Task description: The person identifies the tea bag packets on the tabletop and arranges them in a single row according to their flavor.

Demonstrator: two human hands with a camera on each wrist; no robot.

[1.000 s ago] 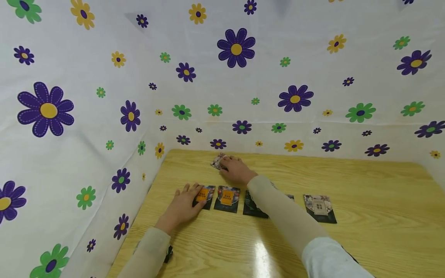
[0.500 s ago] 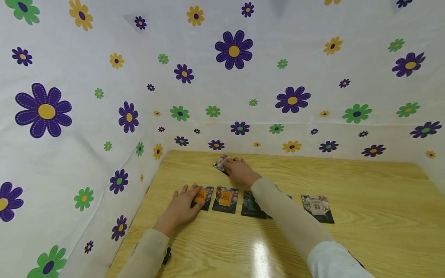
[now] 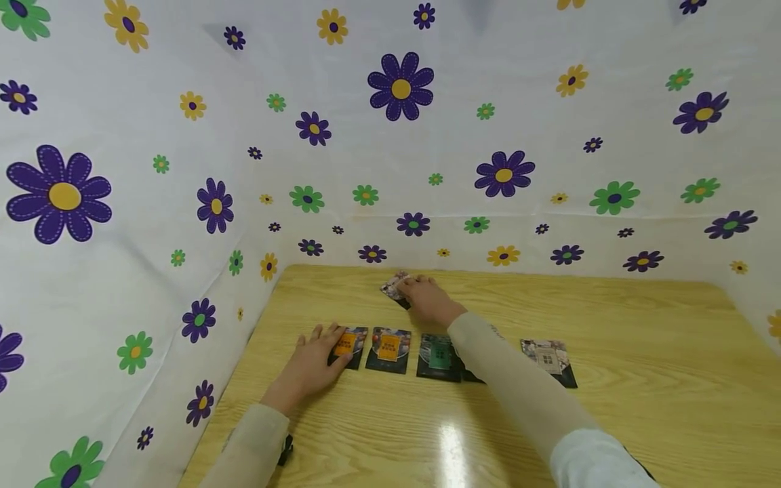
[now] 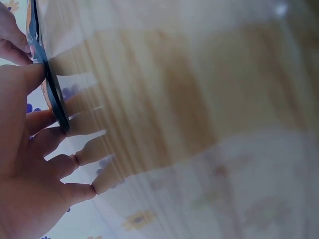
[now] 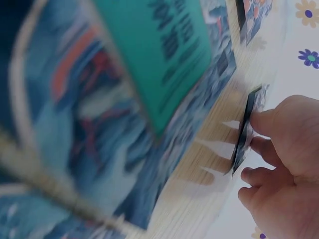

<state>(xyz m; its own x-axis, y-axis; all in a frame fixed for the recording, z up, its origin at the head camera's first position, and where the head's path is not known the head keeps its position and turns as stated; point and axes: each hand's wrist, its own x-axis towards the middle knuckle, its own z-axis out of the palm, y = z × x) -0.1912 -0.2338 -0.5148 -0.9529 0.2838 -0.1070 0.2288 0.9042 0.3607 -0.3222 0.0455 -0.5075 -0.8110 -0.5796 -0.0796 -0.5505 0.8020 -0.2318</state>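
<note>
My right hand [image 3: 430, 298] is at the back of the table, its thumb and fingertips pinching a flat printed sachet [image 3: 390, 288] with a pale floral front. In the right wrist view this sachet [image 5: 244, 134] is seen nearly edge-on, close over the wood, with finger shadows beside it. At the left end of a row, my left hand [image 3: 311, 366] rests spread on an orange-labelled sachet [image 3: 349, 342] and covers its left part. The left wrist view shows that sachet's dark edge [image 4: 57, 102] between thumb and fingers, with the other fingertips touching the tabletop.
The row continues rightward with another orange-labelled sachet [image 3: 388, 349], a green-labelled one [image 3: 439, 356], one mostly hidden under the right sleeve [image 3: 518, 379], and a beige-labelled one [image 3: 549, 362]. Flower-printed white cloth [image 3: 451, 135] walls the wooden table [image 3: 366, 427] at back and left.
The sachet in my right hand has shifted a little to the right and turned slightly, uncovering its dark lower corner. My left hand keeps its place; the head view has swung slightly right.
</note>
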